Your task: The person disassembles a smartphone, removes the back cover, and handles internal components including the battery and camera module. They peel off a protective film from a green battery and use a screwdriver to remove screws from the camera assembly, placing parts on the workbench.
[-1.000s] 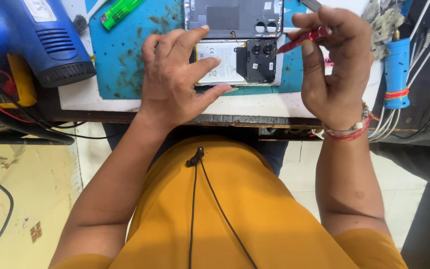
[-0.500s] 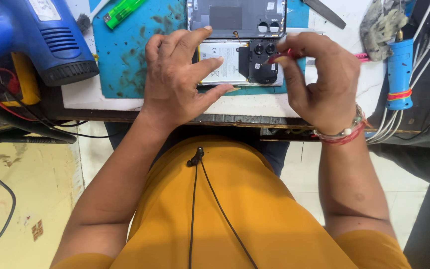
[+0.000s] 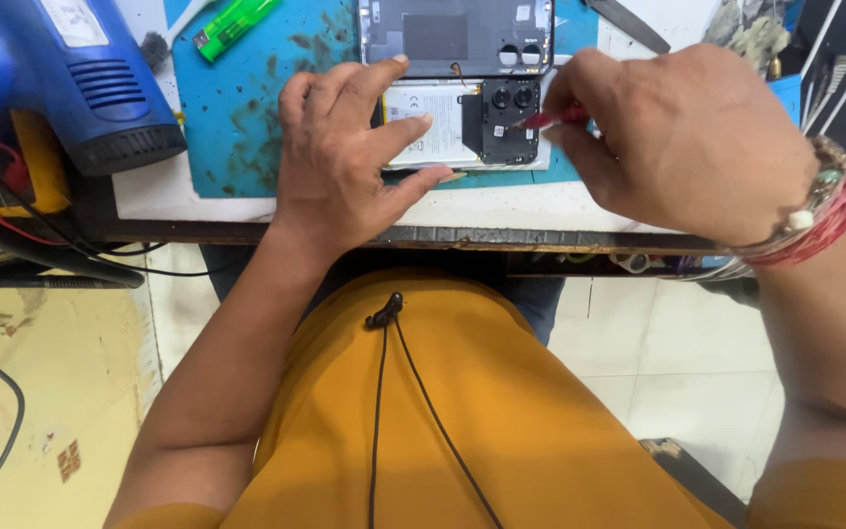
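Your left hand point(image 3: 345, 162) lay flat and open over the opened phone point(image 3: 462, 122) near the top centre of the frame, fingers spread across its white battery and thumb along its lower edge. Your right hand point(image 3: 678, 137), at the upper right, was closed around a slim red tool point(image 3: 552, 118); its tip touched the phone's dark camera block just to the right of your left fingertips. The phone's detached grey back cover point(image 3: 457, 37) lay directly above the phone, touching or nearly touching it.

Both rested on a blue mat point(image 3: 247, 127), stained with dark spots, on the white bench top point(image 3: 188, 206). The phone sat close to the mat's lower edge, and the bench's front edge ran just below your left wrist. Bare mat lay to the left of your left hand.

You had one phone, one back cover, one red tool, one green lighter point(image 3: 235, 26) at the top left of the mat, and one blue heat gun point(image 3: 61, 78) at the far upper left, well apart from the phone.
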